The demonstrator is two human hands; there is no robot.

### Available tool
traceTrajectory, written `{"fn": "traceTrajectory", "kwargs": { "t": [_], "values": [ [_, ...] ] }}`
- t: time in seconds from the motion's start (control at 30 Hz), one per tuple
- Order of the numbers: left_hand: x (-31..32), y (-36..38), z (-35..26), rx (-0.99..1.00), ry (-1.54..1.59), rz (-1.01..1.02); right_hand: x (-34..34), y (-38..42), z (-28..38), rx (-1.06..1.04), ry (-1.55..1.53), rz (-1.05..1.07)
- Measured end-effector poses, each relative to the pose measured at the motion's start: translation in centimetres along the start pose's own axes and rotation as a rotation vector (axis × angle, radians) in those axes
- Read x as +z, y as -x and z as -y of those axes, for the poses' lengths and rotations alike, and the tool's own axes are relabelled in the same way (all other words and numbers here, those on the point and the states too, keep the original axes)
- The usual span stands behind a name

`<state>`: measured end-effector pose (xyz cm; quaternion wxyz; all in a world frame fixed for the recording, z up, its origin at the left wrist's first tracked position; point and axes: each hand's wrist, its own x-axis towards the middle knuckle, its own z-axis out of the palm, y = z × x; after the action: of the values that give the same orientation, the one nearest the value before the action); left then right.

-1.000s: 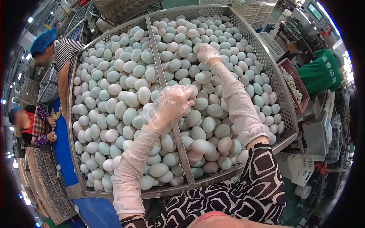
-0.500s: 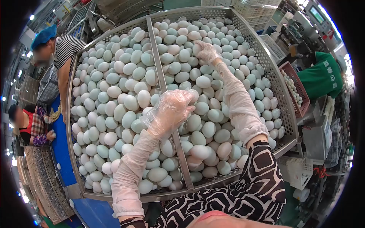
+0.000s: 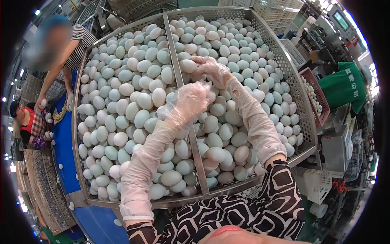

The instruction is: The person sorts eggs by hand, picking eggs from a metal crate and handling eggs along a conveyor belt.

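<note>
The eggs (image 3: 227, 118) filled the perforated metal bin (image 3: 284, 67) on both sides of its centre divider (image 3: 185, 110). Your right hand (image 3: 211, 70), gloved, had fingers curled around one egg (image 3: 188, 66) just right of the divider; cup it, don't squeeze. Your left hand (image 3: 189, 101) hovered over the divider, fingers loosely bent, grip unclear. Lift straight, avoid knocking neighbours. A co-worker's hand (image 3: 40, 103) worked at the blue conveyor (image 3: 65, 150).

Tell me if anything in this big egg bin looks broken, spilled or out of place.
Nothing stands out. The eggs fill both halves of the perforated metal bin, with no cracks or spills visible. The gloved left hand and right hand meet over eggs beside the centre divider.
</note>
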<state>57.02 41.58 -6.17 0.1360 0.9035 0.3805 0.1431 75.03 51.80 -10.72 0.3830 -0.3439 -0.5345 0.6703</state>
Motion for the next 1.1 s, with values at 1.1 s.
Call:
{"fn": "traceTrajectory", "kwargs": {
  "t": [1.1],
  "values": [
    [-1.4,-6.0,7.1,-0.29,1.559,-0.292,2.6,1.7,4.1,-0.183,0.279,-0.229]
  ]
}}
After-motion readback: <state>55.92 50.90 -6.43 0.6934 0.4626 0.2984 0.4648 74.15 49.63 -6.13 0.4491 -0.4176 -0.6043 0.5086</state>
